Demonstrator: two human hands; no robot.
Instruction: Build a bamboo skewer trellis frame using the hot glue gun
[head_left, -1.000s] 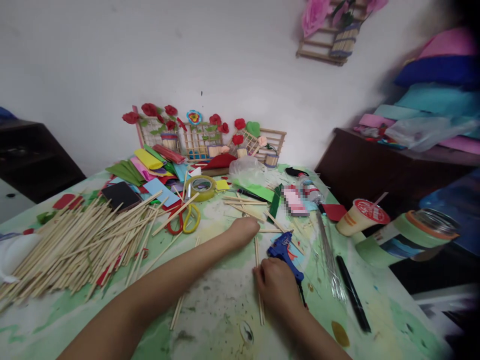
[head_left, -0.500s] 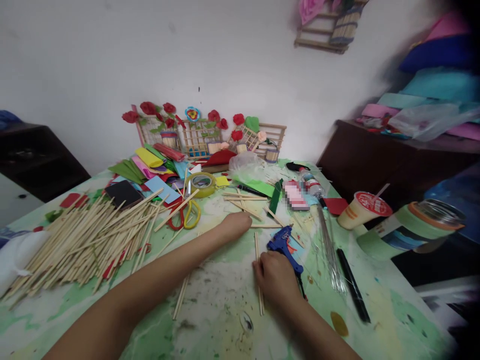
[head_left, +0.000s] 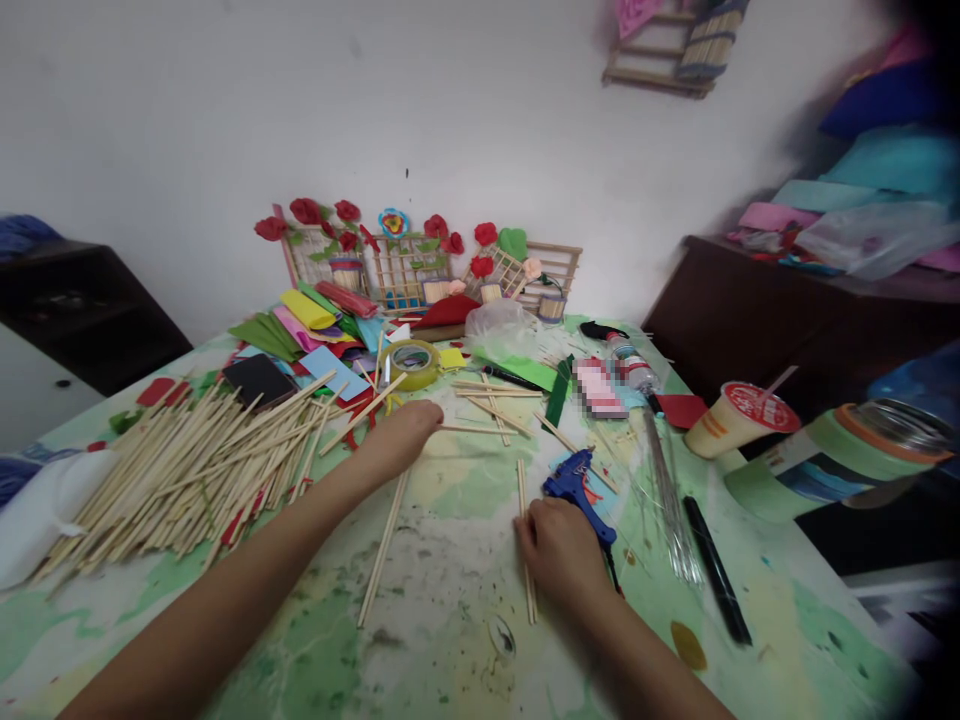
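A: What does the left hand [head_left: 394, 440] have?

B: It seems to pinch the near end of a thin stick [head_left: 480, 431] that points to three o'clock from it. The pads are hidden, so the pinch is not certain.

A: How is that stick best handled?

B: Probably low and level, with a light hold at the end and slow turns, so it neither rolls nor snags the crossed sticks [head_left: 491, 390] at one o'clock from that hand.

A: And the right hand [head_left: 559, 545]?

B: Its thumb side lies against the right pair [head_left: 521, 480] on the tabletop [head_left: 450, 600]. Gentle downward pressure would suit, since a sideways push could splay them. The glue gun [head_left: 574, 485] is just beside, at one o'clock, so its nozzle deserves room.

A: The poses?

B: The left arm reaches in from seven o'clock, wrist bent, fingers together. The right comes from five, palm down, fingers curled; whether it grips cannot be told. The left pair [head_left: 383, 552] lies apart, tilted towards one.
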